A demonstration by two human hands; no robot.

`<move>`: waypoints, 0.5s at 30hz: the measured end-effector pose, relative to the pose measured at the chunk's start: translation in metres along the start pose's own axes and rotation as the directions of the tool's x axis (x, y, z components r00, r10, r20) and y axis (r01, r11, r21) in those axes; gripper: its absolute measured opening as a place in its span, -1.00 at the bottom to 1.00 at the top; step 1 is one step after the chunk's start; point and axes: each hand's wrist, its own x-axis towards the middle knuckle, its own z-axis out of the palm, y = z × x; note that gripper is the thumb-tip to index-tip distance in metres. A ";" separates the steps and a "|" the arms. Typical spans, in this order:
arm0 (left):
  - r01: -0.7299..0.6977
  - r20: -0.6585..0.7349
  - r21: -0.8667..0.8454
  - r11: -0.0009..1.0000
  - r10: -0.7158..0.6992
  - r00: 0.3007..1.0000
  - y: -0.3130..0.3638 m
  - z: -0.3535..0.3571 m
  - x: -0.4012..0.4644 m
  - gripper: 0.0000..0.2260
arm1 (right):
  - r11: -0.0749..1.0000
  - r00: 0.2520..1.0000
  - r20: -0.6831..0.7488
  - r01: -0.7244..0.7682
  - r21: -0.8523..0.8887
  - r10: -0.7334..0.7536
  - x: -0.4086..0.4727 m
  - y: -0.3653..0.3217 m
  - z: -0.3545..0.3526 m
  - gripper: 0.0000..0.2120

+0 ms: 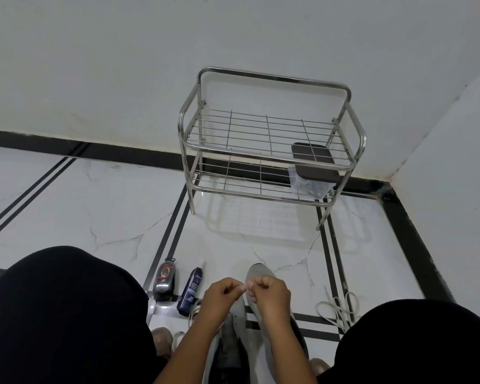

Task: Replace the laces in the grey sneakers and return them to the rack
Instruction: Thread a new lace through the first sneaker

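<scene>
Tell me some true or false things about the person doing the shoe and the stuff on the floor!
1. Both hands, the left hand and the right hand, are curled over the grey sneaker. True.
2. The sneaker sits on the metal rack. False: it lies on the floor between the person's knees.
3. A box with a dark lid stands on the rack's lower shelf. True.
4. Loose white laces lie on the floor beside the person's right knee. True.
5. The two dark bottles stand on the rack's top shelf. False: they are on the floor by the left knee.
</scene>
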 end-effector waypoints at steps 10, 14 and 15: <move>0.042 -0.767 -0.239 0.970 -0.216 0.604 0.018 -0.043 0.013 -0.84 | 0.964 0.972 -0.097 -0.194 0.180 0.214 0.015 0.032 0.005 -0.75; -0.069 -0.803 -0.246 0.967 -0.163 0.574 0.030 -0.060 0.031 -0.83 | 0.974 0.974 -0.029 -0.227 -0.009 0.226 0.026 0.058 0.021 -0.75; -0.042 -0.740 -0.148 0.988 -0.082 0.668 0.026 -0.053 0.034 -0.82 | 0.974 0.978 0.018 -0.203 -0.103 0.206 0.025 0.063 0.026 -0.75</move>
